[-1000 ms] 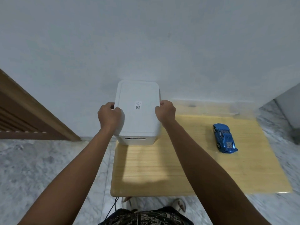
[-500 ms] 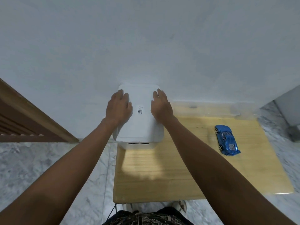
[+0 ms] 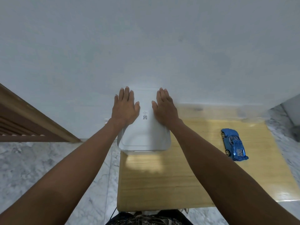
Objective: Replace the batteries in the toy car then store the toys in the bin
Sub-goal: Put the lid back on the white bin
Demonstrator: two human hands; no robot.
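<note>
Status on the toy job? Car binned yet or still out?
Done: nothing visibly finished; whether the batteries are changed can't be told. In hand: the left hand and right hand lie flat on the lid of the white bin, which is closed at the table's back left corner. Left: the blue toy car sits out on the table, right of the bin, so storing is not done.

1. I see the bin (image 3: 144, 137) standing on the far left corner of the table (image 3: 178, 184), against the wall (image 3: 146, 46).
2. My left hand (image 3: 124, 109) lies flat on the left part of the bin's lid (image 3: 146, 127); my right hand (image 3: 165, 109) lies flat on its right part.
3. The toy car (image 3: 233, 144) sits on the table's right side, well apart from the bin.
4. A wooden frame (image 3: 32, 120) stands off to the left of the table, by the wall.
</note>
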